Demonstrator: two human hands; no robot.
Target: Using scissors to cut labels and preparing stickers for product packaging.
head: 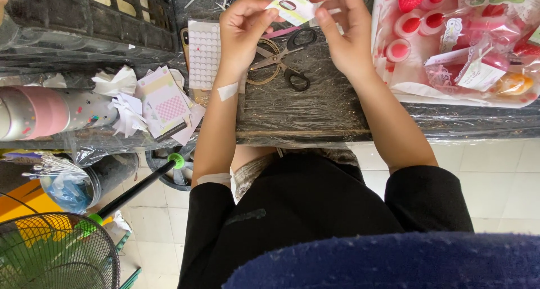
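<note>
Head view: fingers (264, 16) of the left hand (242, 36) and of the right hand (343, 33) pinch a small white paper card (295, 7) with green edging and a dark oval mark, held between them above the far part of the tabletop (326, 109), which is wrapped in crinkled clear plastic film. Just beneath the hands lie black-handled metal scissors (287, 58), with a sheet of round white stickers (203, 54) to their left. Far right, a clear plastic bag (450, 81) holds glossy red-and-pink strawberry-shaped items in small wrappers, and at the left lie torn white paper scraps (121, 97) and a checked pink card (166, 103).
</note>
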